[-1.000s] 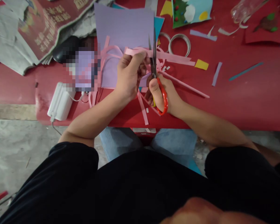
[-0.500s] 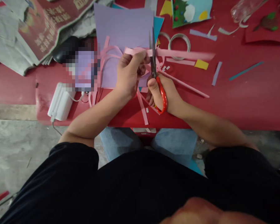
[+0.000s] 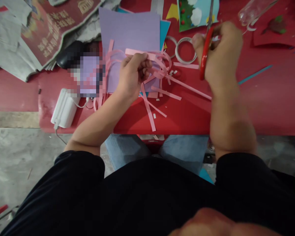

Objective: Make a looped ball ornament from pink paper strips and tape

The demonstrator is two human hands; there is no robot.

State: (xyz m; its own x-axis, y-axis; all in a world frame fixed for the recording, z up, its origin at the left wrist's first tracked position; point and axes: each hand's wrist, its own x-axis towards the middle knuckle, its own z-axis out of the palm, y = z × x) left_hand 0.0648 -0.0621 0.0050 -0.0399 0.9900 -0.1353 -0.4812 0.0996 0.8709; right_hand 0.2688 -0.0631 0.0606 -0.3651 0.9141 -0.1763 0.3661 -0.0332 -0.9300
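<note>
Red bench (image 3: 272, 111) spans the upper frame: your left hand (image 3: 131, 75) pinches a pink paper strip (image 3: 132, 52) between its fingers, upper centre; your right hand (image 3: 225, 55) grips red-handled scissors (image 3: 203, 64), upper right.

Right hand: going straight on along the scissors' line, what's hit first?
Probably the light-blue and green paper collage; the scissors overlap its right side in view, but their height above it is unclear.

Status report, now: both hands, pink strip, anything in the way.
Left hand pinching a pink paper strip. Right hand gripping scissors, apart from that strip. In between: a tape roll and a loose pink piece on the red tabletop.
</note>
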